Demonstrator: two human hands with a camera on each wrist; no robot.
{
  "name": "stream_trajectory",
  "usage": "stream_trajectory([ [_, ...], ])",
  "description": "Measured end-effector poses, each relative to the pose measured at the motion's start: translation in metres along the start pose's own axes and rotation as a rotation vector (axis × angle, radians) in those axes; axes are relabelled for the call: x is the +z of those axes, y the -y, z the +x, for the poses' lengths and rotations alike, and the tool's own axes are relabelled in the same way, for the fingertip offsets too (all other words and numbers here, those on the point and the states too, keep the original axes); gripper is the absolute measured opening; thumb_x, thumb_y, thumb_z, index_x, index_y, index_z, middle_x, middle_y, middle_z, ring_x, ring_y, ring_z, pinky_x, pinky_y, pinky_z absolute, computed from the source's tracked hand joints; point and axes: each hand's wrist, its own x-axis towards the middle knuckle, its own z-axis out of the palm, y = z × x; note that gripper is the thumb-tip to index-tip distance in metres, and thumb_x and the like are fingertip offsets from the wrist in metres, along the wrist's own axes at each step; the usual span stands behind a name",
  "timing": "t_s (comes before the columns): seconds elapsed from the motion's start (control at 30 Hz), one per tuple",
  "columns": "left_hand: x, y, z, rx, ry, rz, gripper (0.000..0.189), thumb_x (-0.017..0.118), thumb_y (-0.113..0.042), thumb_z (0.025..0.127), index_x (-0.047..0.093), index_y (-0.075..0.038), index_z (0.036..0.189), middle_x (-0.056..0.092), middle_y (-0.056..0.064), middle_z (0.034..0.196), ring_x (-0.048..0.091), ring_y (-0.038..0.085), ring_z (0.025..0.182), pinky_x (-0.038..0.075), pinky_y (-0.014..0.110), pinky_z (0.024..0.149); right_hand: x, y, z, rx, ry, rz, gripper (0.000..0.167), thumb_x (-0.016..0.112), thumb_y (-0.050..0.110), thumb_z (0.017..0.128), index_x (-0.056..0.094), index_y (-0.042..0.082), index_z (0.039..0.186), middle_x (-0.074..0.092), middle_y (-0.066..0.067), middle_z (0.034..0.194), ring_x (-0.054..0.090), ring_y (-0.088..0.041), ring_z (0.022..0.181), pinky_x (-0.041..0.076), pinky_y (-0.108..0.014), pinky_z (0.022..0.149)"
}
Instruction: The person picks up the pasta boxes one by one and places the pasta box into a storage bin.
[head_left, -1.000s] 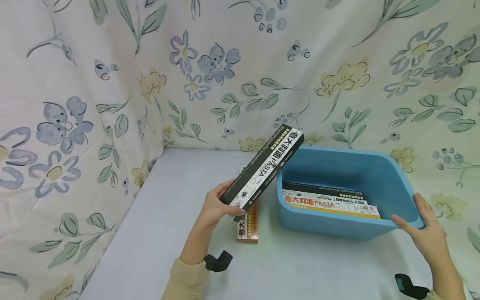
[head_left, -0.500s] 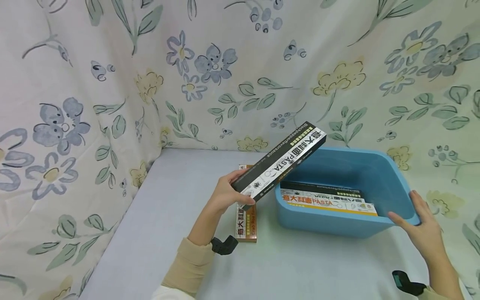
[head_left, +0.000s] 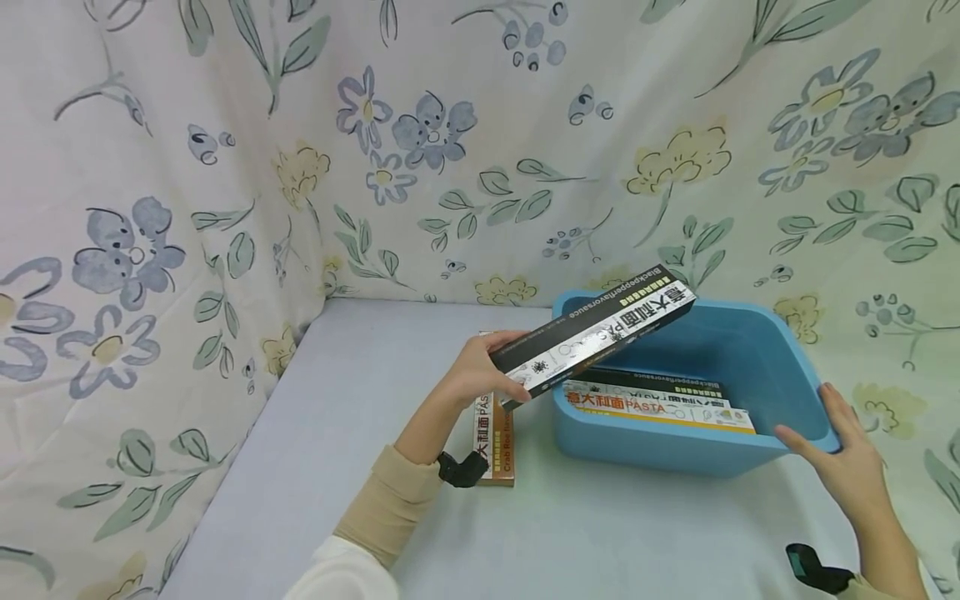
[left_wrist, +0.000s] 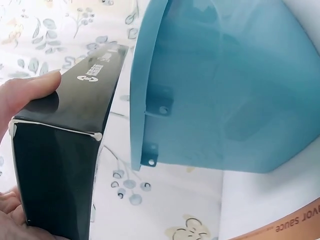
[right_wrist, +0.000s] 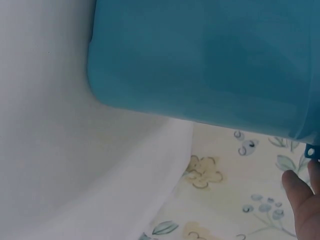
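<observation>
My left hand [head_left: 478, 372] grips the near end of a black and white pasta box [head_left: 596, 335], labelled black pepper flavour sauce. The box tilts up to the right, its far end above the opening of a blue plastic bin [head_left: 660, 454]. In the left wrist view, the dark end of the pasta box [left_wrist: 55, 175] sits between thumb and fingers, beside the bin's outer wall [left_wrist: 235, 95]. At the bin's front right corner, my right hand [head_left: 851, 454] holds the rim, thumb on the front edge and fingers along the side.
Inside the bin, several pasta boxes lie along the front wall, an orange and white one [head_left: 667, 410] nearest. Left of the bin, a brown crab roe pasta box [head_left: 504, 457] lies on the white table [head_left: 390, 350], partly hidden by my left arm. Floral cloth [head_left: 480, 125] hangs behind.
My left hand has carried the black pasta box rightward, and its far end has swung right and over the bin. The right hand stays on the bin's corner.
</observation>
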Motion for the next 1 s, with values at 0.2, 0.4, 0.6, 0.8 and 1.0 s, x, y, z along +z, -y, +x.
stream_trajectory([
  [0.2, 0.007, -0.017, 0.012, 0.018, 0.033, 0.107, 0.085, 0.085, 0.011, 0.054, 0.062, -0.013, 0.132, 0.061, 0.009, 0.124, 0.055, 0.028, 0.105, 0.052, 0.035, 0.077, -0.001, -0.001, -0.001, -0.001, -0.004, -0.004, 0.09, 0.06, 0.037, 0.093, 0.0, 0.012, 0.156, -0.006, -0.017, 0.16, -0.003, -0.054, 0.14, 0.011, -0.078, 0.098],
  [0.4, 0.018, -0.03, 0.028, -0.03, 0.082, 0.225, 0.084, 0.087, 0.006, 0.059, 0.06, -0.018, 0.135, 0.05, 0.002, 0.143, 0.047, 0.028, 0.128, 0.052, 0.039, 0.087, 0.0, -0.001, -0.002, -0.001, -0.007, -0.002, 0.09, 0.06, 0.036, 0.093, 0.001, 0.011, 0.156, -0.006, -0.019, 0.16, -0.001, -0.055, 0.139, 0.012, -0.078, 0.097],
  [0.6, 0.024, -0.034, 0.043, -0.033, 0.148, 0.271, 0.082, 0.086, 0.005, 0.062, 0.058, -0.018, 0.137, 0.045, 0.007, 0.147, 0.064, 0.032, 0.066, 0.056, 0.035, 0.066, 0.001, 0.0, -0.001, -0.007, -0.008, -0.005, 0.09, 0.059, 0.036, 0.093, 0.001, 0.011, 0.156, -0.006, -0.019, 0.16, -0.002, -0.054, 0.14, 0.011, -0.078, 0.097],
  [0.8, 0.029, -0.04, 0.058, -0.023, 0.203, 0.331, 0.081, 0.085, 0.004, 0.063, 0.058, -0.017, 0.137, 0.045, 0.007, 0.147, 0.062, 0.025, 0.074, 0.054, 0.031, 0.064, 0.0, 0.0, -0.002, -0.006, -0.013, -0.009, 0.089, 0.059, 0.036, 0.093, 0.0, 0.011, 0.156, -0.006, -0.017, 0.16, -0.002, -0.054, 0.14, 0.012, -0.078, 0.097],
  [1.0, 0.032, -0.049, 0.074, -0.017, 0.309, 0.382, 0.077, 0.079, 0.007, 0.068, 0.055, -0.013, 0.139, 0.055, 0.011, 0.135, 0.054, 0.02, 0.055, 0.05, 0.031, 0.056, 0.001, 0.002, 0.0, -0.005, -0.012, -0.013, 0.089, 0.059, 0.037, 0.093, 0.0, 0.011, 0.156, -0.006, -0.017, 0.16, 0.0, -0.055, 0.139, 0.013, -0.078, 0.097],
])
